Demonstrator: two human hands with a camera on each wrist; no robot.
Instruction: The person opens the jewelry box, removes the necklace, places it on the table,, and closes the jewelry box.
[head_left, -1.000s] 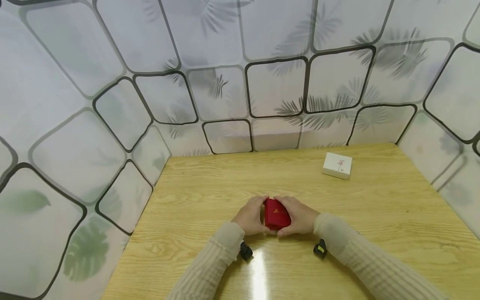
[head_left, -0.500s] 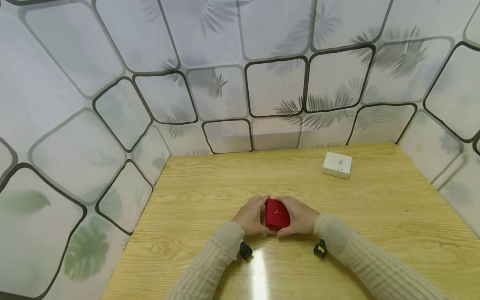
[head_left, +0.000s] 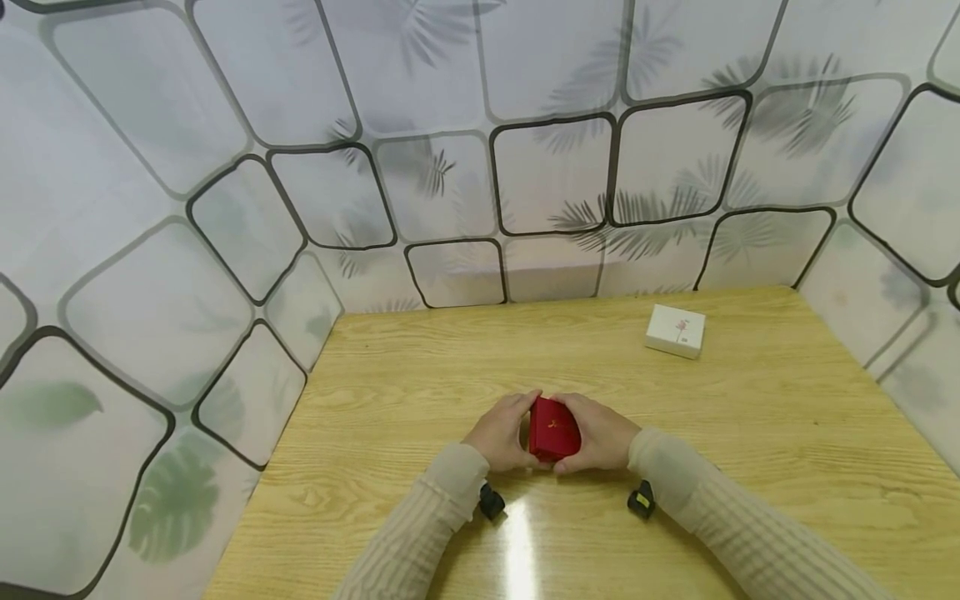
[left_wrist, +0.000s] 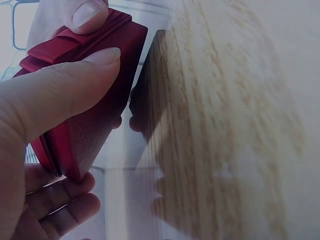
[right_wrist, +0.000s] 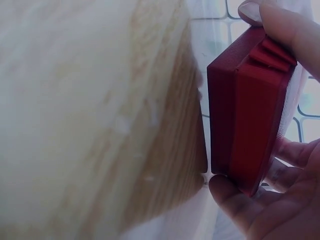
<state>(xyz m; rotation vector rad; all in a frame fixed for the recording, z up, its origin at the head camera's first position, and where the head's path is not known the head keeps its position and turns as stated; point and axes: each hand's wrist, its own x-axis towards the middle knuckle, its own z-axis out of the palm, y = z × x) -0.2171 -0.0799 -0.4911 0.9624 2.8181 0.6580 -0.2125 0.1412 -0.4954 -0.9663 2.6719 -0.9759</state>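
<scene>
A small red box (head_left: 553, 427) with a gold mark on its top is held between both hands near the middle of the table. My left hand (head_left: 501, 433) grips its left side, the thumb at the near side and the fingers round the far side. On the right, my right hand (head_left: 602, 435) holds it the same way. In the left wrist view, the thumb lies across the red box (left_wrist: 97, 120) beside a folded tab. The right wrist view has fingers at two ends of the red box (right_wrist: 250, 115), whose lid looks closed. Its underside appears slightly off the tabletop.
A white box (head_left: 675, 331) with a pink flower print lies at the back right of the wooden table (head_left: 420, 367). Patterned curtains (head_left: 555, 175) hang behind the table and at both sides. Dark wrist cameras (head_left: 491, 502) sit below the cuffs.
Both hands keep their grip on the red box. The box has turned or tilted very slightly; everything else stays in place.
</scene>
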